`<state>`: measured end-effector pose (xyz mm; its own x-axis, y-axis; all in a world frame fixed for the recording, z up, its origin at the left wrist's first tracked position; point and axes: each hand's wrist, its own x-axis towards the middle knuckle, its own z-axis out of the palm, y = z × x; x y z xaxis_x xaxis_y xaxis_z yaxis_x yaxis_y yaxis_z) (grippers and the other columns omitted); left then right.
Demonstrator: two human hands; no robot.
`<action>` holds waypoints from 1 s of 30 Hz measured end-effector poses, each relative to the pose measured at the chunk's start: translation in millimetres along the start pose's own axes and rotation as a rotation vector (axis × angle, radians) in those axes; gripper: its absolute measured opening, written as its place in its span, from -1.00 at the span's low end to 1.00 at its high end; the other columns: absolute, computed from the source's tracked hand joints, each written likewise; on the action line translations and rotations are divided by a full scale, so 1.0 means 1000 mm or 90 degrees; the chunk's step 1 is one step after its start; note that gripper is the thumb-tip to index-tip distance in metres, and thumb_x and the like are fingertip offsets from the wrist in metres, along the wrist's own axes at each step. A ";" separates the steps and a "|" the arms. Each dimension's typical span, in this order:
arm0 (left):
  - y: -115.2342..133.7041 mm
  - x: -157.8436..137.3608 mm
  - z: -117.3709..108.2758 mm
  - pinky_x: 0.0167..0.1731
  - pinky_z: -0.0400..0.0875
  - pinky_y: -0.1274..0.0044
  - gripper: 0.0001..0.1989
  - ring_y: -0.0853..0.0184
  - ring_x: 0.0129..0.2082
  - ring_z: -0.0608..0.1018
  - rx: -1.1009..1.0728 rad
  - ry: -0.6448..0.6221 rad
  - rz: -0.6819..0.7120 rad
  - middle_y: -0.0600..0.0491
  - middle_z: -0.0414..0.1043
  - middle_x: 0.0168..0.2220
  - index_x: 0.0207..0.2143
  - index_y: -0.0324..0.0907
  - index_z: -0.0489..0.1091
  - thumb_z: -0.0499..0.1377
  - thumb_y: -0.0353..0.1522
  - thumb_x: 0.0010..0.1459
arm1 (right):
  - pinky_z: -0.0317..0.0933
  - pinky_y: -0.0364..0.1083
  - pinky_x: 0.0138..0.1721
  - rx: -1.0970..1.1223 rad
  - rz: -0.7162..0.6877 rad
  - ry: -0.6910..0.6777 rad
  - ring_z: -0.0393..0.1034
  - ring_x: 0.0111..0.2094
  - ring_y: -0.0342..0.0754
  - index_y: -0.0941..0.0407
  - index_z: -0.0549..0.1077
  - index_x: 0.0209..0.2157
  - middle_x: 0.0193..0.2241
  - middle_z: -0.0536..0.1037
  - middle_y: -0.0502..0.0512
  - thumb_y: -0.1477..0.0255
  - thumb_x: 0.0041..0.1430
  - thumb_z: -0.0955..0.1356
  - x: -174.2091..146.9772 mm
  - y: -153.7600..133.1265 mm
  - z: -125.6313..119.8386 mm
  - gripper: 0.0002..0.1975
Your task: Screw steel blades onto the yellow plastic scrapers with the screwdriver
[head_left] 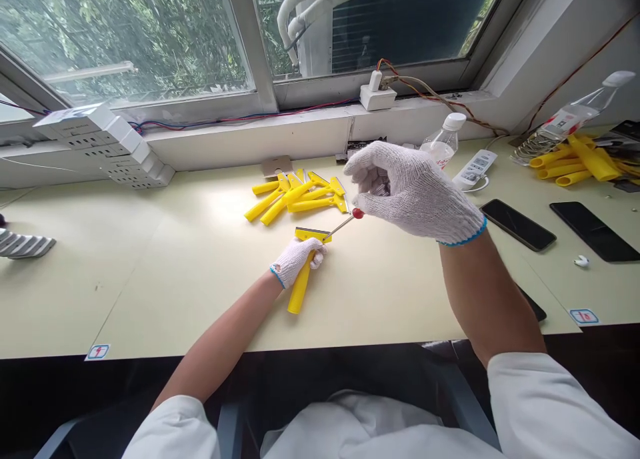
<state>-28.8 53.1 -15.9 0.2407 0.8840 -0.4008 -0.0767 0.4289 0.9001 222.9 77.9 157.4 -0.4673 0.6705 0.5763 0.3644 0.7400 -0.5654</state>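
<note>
My left hand, in a white knit glove, is closed around a yellow scraper. The scraper's wide head points away from me, and its handle comes down towards the table's front edge. A screwdriver slants down with its thin metal shaft meeting the scraper near the head; its tip is too small to make out. My right hand, also gloved, is curled at the screwdriver's red end, which shows just below the thumb. The fingers hide the rest of its handle. Beyond my left hand lies a pile of yellow scrapers.
White stacked boxes stand at the back left, grey metal pieces at the far left. On the right are plastic bottles, a power strip, phones, an earbud and yellow tubes. A window runs behind the table.
</note>
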 end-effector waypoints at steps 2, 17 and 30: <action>-0.001 0.001 -0.001 -0.57 0.26 0.58 -0.88 0.45 -0.57 0.37 -0.006 -0.002 0.003 0.06 0.40 -0.50 -0.36 -0.22 0.51 0.30 -0.34 0.11 | 0.49 -0.07 -0.26 0.104 0.023 0.000 0.57 -0.24 -0.05 0.04 0.60 -0.01 -0.18 0.66 0.02 0.43 0.15 0.60 -0.004 0.004 0.002 -0.64; -0.003 0.002 -0.003 -0.57 0.24 0.57 -0.87 0.45 -0.58 0.37 0.016 -0.031 0.019 0.04 0.42 -0.50 -0.40 -0.22 0.50 0.27 -0.32 0.13 | 0.32 -0.11 -0.55 0.507 0.338 0.205 0.43 -0.59 -0.11 0.07 0.53 -0.41 -0.52 0.56 0.03 -0.10 0.22 0.54 -0.068 0.080 0.071 -0.49; 0.003 0.001 0.004 -0.58 0.20 0.56 -0.89 0.44 -0.59 0.36 0.003 -0.021 0.010 0.01 0.44 -0.48 -0.41 -0.22 0.49 0.30 -0.35 0.04 | 0.27 -0.10 -0.41 -0.053 0.644 -0.030 0.49 -0.46 -0.04 0.14 0.52 -0.07 -0.38 0.66 0.15 0.38 0.27 0.47 -0.088 0.162 0.051 -0.77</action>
<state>-25.1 54.4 -13.0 0.2719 0.8841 -0.3800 -0.0766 0.4135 0.9073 282.3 136.1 -15.1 0.0608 0.9827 -0.1751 0.6606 -0.1711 -0.7310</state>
